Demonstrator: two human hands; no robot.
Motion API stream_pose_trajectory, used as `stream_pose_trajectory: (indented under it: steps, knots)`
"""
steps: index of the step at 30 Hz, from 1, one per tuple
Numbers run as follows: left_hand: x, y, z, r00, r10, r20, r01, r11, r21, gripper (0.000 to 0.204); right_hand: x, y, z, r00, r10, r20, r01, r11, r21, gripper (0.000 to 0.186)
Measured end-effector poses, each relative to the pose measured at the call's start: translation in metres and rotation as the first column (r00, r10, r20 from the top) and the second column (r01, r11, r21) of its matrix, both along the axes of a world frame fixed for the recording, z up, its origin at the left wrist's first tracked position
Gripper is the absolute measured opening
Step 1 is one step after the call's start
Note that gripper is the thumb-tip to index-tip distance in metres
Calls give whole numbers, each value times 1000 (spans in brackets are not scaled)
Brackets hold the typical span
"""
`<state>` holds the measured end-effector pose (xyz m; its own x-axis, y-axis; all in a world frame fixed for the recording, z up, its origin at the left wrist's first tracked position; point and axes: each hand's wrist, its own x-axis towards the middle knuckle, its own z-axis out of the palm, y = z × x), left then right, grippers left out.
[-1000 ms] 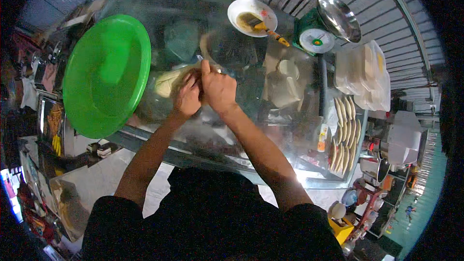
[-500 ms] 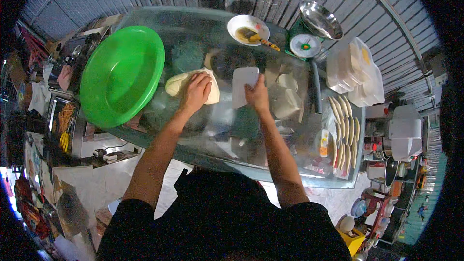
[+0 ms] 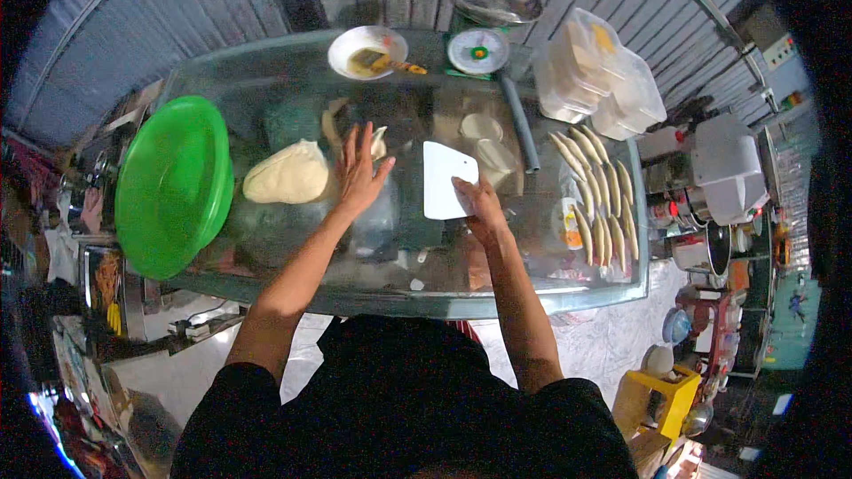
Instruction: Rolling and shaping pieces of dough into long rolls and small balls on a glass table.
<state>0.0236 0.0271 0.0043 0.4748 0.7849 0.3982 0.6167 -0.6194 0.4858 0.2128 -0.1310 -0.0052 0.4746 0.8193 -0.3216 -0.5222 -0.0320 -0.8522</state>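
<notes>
My right hand grips a white dough scraper, its flat blade held over the glass-topped table. Fingers spread, my left hand is over a small piece of dough, partly hidden behind the fingers; whether they touch it I cannot tell. Left of that hand rests a large pale lump of dough. On the right side of the table, several long thin dough rolls lie in rows.
A big green basin stands at the left. Along the back are a white bowl with a brush, a dial scale with a metal pan, a grey rod and stacked plastic containers.
My left hand has come off the large dough lump and opened, and a small piece now shows apart from it. The scraper stays in my right hand. The whole view has shifted.
</notes>
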Motion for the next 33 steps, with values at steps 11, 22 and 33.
stream_pose_trajectory:
  steps: [11, 22, 33]
  knots:
    - [48, 42, -49, 924, -73, 375, 97, 994, -44, 35, 87, -126, 33, 926, -269, 263, 305, 946, -106, 47]
    - [89, -38, -1, 507, 712, 486, 837, -272, -474, 36, 215, -113, 11, 126, 273, 954, 347, 888, -301, 60]
    - [95, -46, 12, 573, 598, 561, 734, -69, -676, 35, 120, -79, 47, -147, 133, 980, 213, 972, -100, 56]
